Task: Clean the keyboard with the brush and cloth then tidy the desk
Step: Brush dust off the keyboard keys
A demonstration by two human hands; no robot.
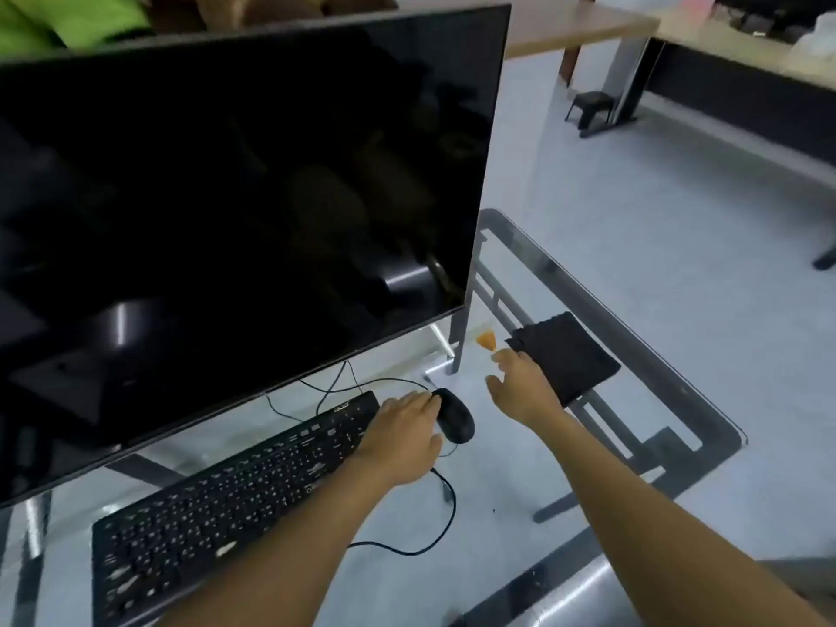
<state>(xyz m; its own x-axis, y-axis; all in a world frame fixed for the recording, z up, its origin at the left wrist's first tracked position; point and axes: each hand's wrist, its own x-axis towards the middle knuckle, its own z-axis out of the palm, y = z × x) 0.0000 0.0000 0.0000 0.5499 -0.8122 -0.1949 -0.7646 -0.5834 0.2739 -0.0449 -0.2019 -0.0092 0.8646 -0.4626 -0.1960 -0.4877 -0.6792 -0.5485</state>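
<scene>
Glass worktop (520, 481) on a dark metal frame, pale floor visible through it. Black keyboard (226, 495) lies diagonally at lower left, its far right corner toward the mouse; key legends are pale marks too blurred to read, and a small pale logo at the far right corner cannot be made out either. Large black monitor (226, 219), screen dark, stands behind the keyboard; no brand readable on its bezel. Left hand (405, 438) lies palm down over the keyboard's right end, fingertips touching the left side of the black mouse (453, 414); grip flat, fingers loosely spread, holding nothing. Mouse cable (445, 513) loops toward the near edge of the worktop. Right hand (520, 391) is reached out beyond the mouse, fingers parted and slightly curled, grip empty; index fingertip is just beside the orange brush (486, 340), contact cannot be told. Only the orange fan of the brush is clear; its handle is blurred. Black cloth (567, 355), folded flat, lies just right of the brush near the worktop's right edge; the back of the right hand overlaps its near left edge in view. Background: wooden tables, a small dark stool (592, 108) on the floor.
</scene>
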